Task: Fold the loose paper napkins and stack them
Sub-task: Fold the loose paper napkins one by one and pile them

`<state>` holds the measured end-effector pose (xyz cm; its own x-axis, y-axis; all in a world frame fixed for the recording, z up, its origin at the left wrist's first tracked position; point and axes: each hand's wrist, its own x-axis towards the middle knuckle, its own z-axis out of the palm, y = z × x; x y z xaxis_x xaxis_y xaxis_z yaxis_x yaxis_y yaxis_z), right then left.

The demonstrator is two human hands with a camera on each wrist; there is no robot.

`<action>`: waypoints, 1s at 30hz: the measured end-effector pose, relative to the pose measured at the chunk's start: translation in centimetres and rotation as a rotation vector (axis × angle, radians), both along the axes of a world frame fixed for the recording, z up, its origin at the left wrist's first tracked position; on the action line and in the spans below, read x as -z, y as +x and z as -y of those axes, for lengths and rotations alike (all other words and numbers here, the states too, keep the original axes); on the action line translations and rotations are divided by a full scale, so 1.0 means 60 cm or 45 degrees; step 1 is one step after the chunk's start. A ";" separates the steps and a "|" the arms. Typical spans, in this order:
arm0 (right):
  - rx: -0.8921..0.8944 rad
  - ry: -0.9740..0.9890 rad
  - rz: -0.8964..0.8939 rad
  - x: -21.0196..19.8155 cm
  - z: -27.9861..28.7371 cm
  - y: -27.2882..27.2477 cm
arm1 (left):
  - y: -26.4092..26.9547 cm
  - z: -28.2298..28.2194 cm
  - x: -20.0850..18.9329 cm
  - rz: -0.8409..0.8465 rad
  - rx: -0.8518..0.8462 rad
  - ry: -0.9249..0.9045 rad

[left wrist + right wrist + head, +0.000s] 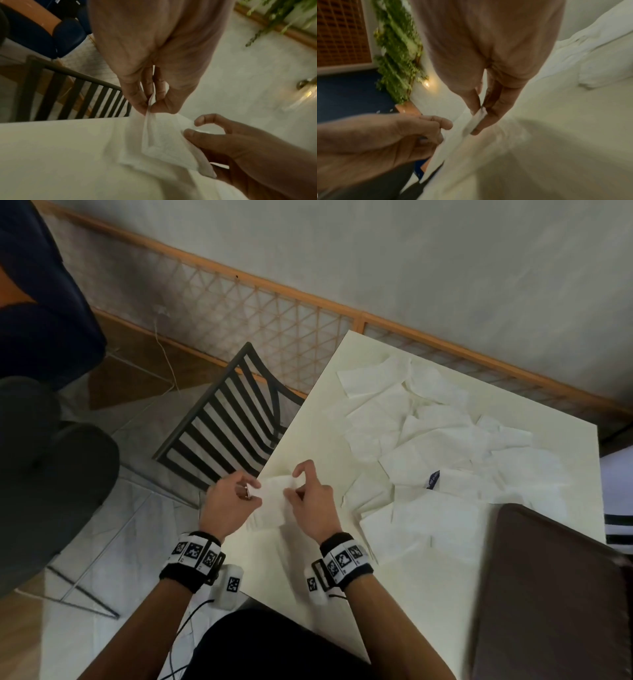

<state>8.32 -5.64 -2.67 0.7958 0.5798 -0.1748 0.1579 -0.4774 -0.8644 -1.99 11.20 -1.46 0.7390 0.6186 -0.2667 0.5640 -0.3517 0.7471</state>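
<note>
A white paper napkin hangs between my two hands above the near left edge of the cream table. My left hand pinches its left edge between thumb and fingers, shown close in the left wrist view. My right hand pinches the right edge with thumb and forefinger. The napkin sags partly folded between them. Another white napkin lies flat on the table just under it. Several loose napkins are strewn in a heap across the far right of the table.
A black slatted metal chair stands against the table's left edge. A brown flat surface overlaps the table's near right corner. A small dark blue item pokes out among the loose napkins. A wooden lattice rail runs behind.
</note>
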 end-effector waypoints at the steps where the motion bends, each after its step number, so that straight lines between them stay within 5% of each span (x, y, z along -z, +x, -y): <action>1: 0.002 -0.059 -0.007 0.011 -0.007 -0.004 | -0.003 -0.002 0.011 -0.041 0.015 0.049; 9: -0.081 -0.350 0.129 0.011 -0.018 -0.010 | 0.003 0.014 0.047 -0.135 0.188 0.248; 14: 0.038 -0.474 0.311 -0.011 0.057 0.058 | 0.009 0.024 0.038 -0.034 0.284 0.404; 19: 0.092 -0.924 0.325 0.005 0.155 0.157 | 0.045 0.060 0.011 0.173 0.366 0.294; 22: -0.020 -0.973 0.246 0.016 0.180 0.182 | 0.069 0.084 0.012 0.239 0.459 0.177; 25: -0.094 -0.840 0.204 0.011 0.201 0.187 | 0.091 0.107 0.011 0.271 0.542 0.080; 30: 0.097 -0.105 0.085 -0.085 0.228 0.161 | 0.125 0.148 -0.019 0.327 0.523 -0.217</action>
<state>17.96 -19.34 2.45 0.8486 0.5028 -0.1647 0.1742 -0.5594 -0.8104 5.50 2.29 -0.34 0.9668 0.2272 -0.1166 0.1958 -0.3665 0.9096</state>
